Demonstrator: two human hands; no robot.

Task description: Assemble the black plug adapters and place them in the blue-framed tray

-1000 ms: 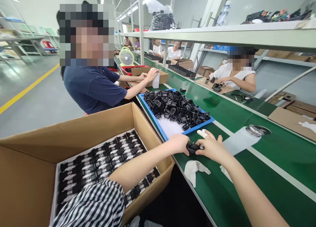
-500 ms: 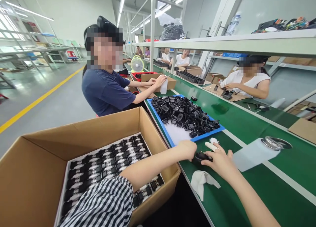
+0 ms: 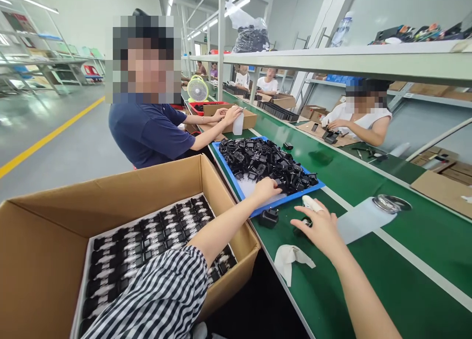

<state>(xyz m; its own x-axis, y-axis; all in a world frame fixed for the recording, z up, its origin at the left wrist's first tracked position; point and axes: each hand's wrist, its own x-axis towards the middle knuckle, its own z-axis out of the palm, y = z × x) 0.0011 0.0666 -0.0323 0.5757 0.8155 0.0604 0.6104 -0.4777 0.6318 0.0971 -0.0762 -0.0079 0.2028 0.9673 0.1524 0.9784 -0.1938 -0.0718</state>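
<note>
- The person's left hand [image 3: 267, 189] reaches over the near edge of a shallow blue tray with a pale lining [image 3: 287, 200]. Its fingers are bent in at the front of a heaped pile of black plastic plug parts [image 3: 261, 159]; whether they grip a piece cannot be told.
- The person's right hand [image 3: 320, 223] is above the green surface [image 3: 405, 290], thumb and forefinger parted, with a small dark piece with a shiny part [image 3: 305, 223] between them. Contact with it is too unclear to tell. A white finger cover [image 3: 311, 203] sits on one finger.
- A single black plastic plug adapter [image 3: 269, 218] lies on the surface, just beside the tray's near edge and between it and the dark piece, apart from both hands.
- A crumpled white cloth scrap [image 3: 291, 261] lies nearer the surface's edge.
- A pale translucent bottle with a round metal top [image 3: 359, 221] is beyond the right hand, across a white line on the surface.
- The left forearm crosses a large open brown cardboard box [image 3: 106, 189], which holds black pieces in rows [image 3: 147, 240].
- Beyond the box, a co-worker in a navy shirt [image 3: 147, 132] holds a whitish block-shaped container [image 3: 238, 125].
</note>
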